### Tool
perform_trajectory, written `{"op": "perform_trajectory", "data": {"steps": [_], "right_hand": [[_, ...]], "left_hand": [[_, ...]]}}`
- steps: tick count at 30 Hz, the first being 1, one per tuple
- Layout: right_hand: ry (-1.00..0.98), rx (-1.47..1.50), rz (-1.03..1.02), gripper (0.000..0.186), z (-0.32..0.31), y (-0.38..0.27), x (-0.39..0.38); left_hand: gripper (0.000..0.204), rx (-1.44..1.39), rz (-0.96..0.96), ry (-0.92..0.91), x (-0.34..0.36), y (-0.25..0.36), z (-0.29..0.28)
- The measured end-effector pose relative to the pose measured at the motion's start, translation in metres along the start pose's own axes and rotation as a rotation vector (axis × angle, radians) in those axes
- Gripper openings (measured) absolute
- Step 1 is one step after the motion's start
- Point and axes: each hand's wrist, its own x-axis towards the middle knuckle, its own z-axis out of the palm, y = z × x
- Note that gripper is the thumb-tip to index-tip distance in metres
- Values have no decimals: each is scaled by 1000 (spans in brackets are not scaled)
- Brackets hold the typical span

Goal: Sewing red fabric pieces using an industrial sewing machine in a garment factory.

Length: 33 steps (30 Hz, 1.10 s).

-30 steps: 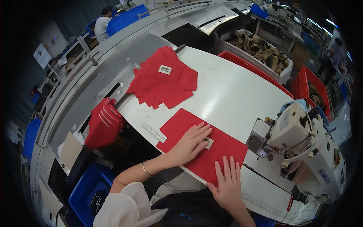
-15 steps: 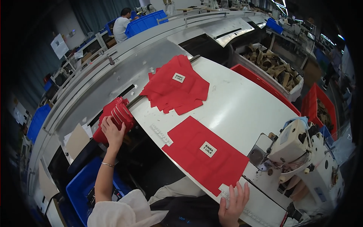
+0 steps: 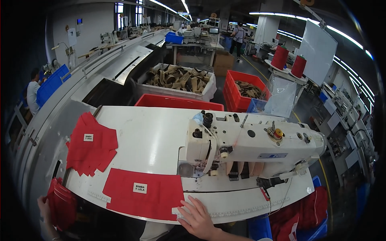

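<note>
A flat red fabric piece (image 3: 161,197) with a pale rectangular label lies along the near edge of the white sewing table. My right hand (image 3: 197,219) rests at its right end, fingers stretched out and lying over the ruler strip (image 3: 241,209). At the far left, folded red fabric pieces (image 3: 63,207) hang in a bundle below the table's left end. My left hand (image 3: 45,211) is curled at the bundle's outer side, its fingertips partly hidden. A loose stack of red labelled pieces (image 3: 90,148) sits on the table's left end.
A white sewing machine (image 3: 257,144) stands on the right half of the table. Behind it are a white bin (image 3: 205,90) of brown strips and red crates (image 3: 233,86). A blue bin (image 3: 259,229) with red fabric sits at lower right. A person (image 3: 238,38) stands far back.
My view has swung to the right and up, so the sewing machine is now fully in sight. My left hand has gone from the bundle's top to its outer side. The flat red piece stays on the table.
</note>
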Motion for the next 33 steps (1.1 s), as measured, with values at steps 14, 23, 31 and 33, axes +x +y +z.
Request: {"op": "perform_trajectory", "data": {"steps": [14,23,31,33], "right_hand": [[-138,425,-29,41,11,-50,55],[-878,1089,608,18,10,-52,99],[-1066,653,72,17,-57,-58,70],[-965,723,208,17,-64,-46,57]], "left_hand": [[16,-204,483,10,-104,303,-52],[35,-803,1168,-849,-204,414,11],[19,-611,1183,-1178,-155,399,3],[12,-593,915,-1237,-146,387,-4]]}}
